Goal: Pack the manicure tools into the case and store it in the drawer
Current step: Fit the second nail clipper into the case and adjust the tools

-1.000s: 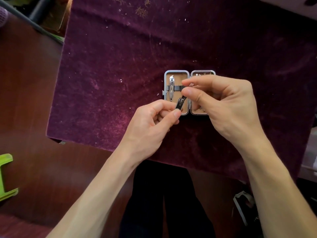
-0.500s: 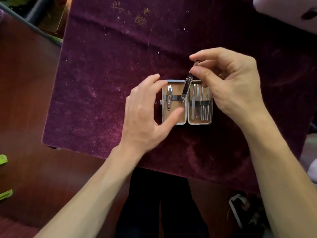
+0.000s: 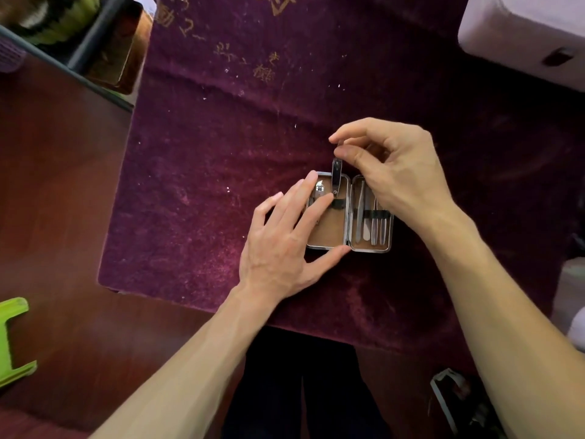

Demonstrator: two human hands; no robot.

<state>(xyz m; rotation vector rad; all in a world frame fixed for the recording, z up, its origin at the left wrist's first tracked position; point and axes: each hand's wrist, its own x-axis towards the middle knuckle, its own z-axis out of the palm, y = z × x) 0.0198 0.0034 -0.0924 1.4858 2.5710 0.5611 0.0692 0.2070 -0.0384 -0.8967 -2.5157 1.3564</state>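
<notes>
Partly hidden case point(image 3: 329, 239), left hand point(image 3: 285, 245) covering clipper point(image 3: 319, 189), right hand point(image 3: 392, 166) pinching tool point(image 3: 336, 177)

One open case point(image 3: 329, 239) lies on one purple cloth point(image 3: 221, 185), with two nail clippers point(image 3: 336, 179) at its left half, four slim steel tools point(image 3: 367, 223) in its right, and two hands point(image 3: 278, 248).

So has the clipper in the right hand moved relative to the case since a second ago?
Yes. The clipper went from the lower middle of the case up past its top rim, pinched by the right hand.
</notes>
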